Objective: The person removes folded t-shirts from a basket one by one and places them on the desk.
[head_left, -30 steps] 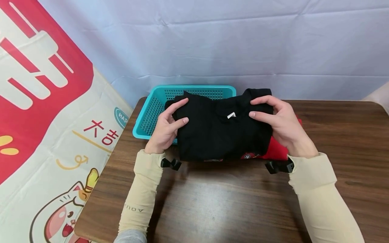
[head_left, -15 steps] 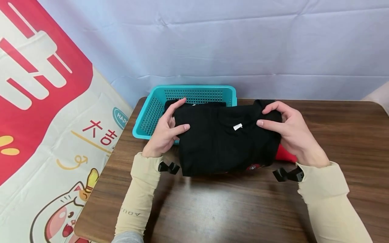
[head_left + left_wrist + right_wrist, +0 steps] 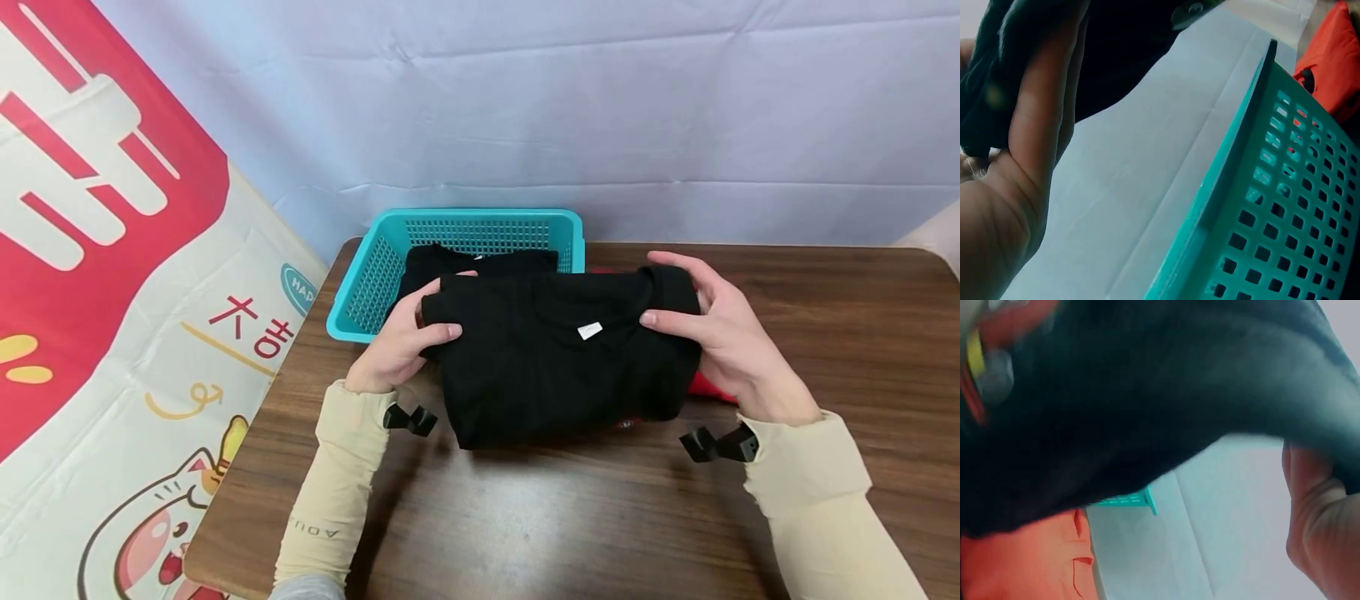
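Black garment [image 3: 555,367] held in both hands at near side of basket [image 3: 480,214]

Left hand [image 3: 397,346], just in front of the basket's near left part: thumb on the upper face, fingers behind, pinching one end of the folded garment. Right hand [image 3: 731,337], off to the basket's right: pinches the other end the same way, thumb on top. Garment spans the gap between them, hiding part of the basket's near wall and reaching past its right end; white tag [image 3: 590,331] faces up. Right wrist view: coloured print [image 3: 994,369] on the cloth, blurred. Dark cloth [image 3: 442,260] lies inside the basket. Red cloth [image 3: 708,387], right of the basket on the wooden table [image 3: 847,333], mostly covered by the garment in head view.
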Tool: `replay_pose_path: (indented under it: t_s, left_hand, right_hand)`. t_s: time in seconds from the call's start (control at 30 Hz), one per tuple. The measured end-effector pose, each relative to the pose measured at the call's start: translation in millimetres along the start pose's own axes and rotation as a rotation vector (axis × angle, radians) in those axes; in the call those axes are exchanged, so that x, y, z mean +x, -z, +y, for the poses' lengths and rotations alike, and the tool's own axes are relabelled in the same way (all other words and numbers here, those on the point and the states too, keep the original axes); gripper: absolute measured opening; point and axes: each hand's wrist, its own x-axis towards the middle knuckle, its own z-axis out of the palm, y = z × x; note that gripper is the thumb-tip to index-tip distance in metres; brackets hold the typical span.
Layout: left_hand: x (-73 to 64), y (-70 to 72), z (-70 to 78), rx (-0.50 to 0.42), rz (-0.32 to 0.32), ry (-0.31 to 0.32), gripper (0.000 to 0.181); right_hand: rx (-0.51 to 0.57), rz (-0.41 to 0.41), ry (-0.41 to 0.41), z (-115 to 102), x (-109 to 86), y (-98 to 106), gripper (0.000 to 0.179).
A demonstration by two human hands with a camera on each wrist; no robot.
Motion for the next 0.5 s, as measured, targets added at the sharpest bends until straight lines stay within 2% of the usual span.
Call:
replay_pose_path:
  t_s: [0.23, 0.37, 0.5]
  left_hand:
    - [-6.1, 0.2, 0.8, 0.008, -0.068, 0.039, 0.066]
    - [-9.5, 1.2, -1.0, 0.052, -0.101, 0.042, 0.064]
    - [-11.7, 2.1, -2.7, 0.105, -0.108, 0.056, 0.063]
  right_hand:
    - [-0.063, -0.039, -0.034, 3.3, -7.5, 3.1, 0.062]
    - [-0.101, -0.061, -0.056, 4.7, -12.8, 6.1, 0.052]
    - [-0.159, -0.069, -0.084, 7.2, -16.5, 8.1, 0.039]
